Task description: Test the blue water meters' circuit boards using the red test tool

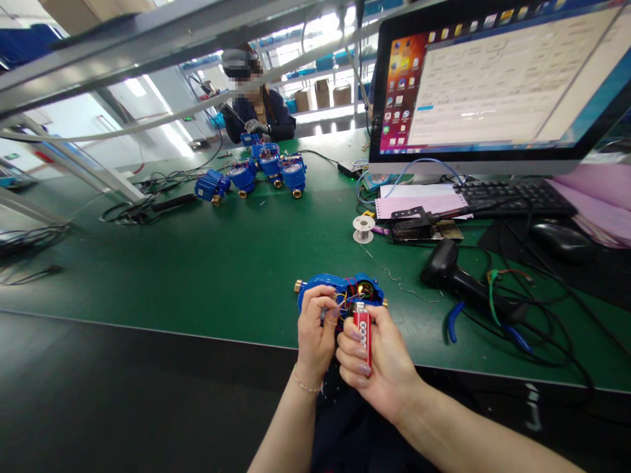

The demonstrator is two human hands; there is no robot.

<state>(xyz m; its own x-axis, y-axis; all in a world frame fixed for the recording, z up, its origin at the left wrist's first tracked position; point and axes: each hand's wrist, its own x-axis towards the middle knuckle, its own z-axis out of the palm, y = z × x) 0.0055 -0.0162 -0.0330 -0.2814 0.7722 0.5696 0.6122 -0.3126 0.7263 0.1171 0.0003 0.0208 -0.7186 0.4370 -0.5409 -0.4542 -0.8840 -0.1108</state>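
Observation:
A blue meter (320, 282) with brass ends lies near the table's front edge, its right part open and showing coloured wires. My right hand (377, 355) is wrapped round a red lighter (363, 341), held upright in front of the open part. A small yellow glow shows just above the lighter's metal top. My left hand (318, 325) is at the meter's left front, thumb and fingers pinched on thin wires (342, 299) that lead to the open part. The fingers partly hide the wires and the meter's front.
Several blue meters (293, 172) stand farther back, near a person (261, 112) in gloves. A solder spool (363, 230), black scanner (463, 282), blue-handled tool (453, 322), soldering iron stand (411, 225), keyboard (513, 197), mouse (562, 242) and monitor (493, 92) are at the right. Cables (133, 210) lie left.

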